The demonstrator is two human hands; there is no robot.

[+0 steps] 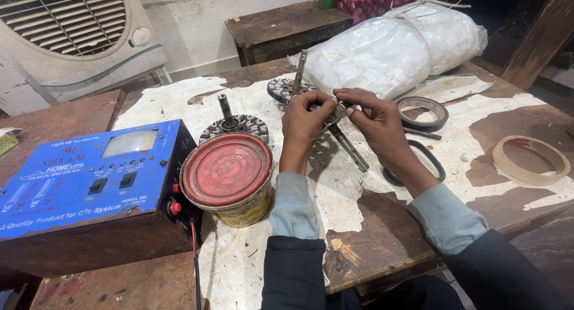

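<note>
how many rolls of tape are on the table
3: a dark roll below the white plastic bag, a black ring partly hidden by the right hand, and a tan roll near the right edge.

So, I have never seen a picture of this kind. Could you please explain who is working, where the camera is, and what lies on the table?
There is no machine here. A person works with two bare hands, and the one camera sits on their head, looking down.

The left hand and right hand together hold a metal shaft above a worn wooden table. What else sits between the fingers is hidden.

On the table lie a red-lidded tin, a blue electrical box, two round metal parts with upright shafts, rings of tape, a black loop and a white plastic bag. An air cooler stands behind.
</note>
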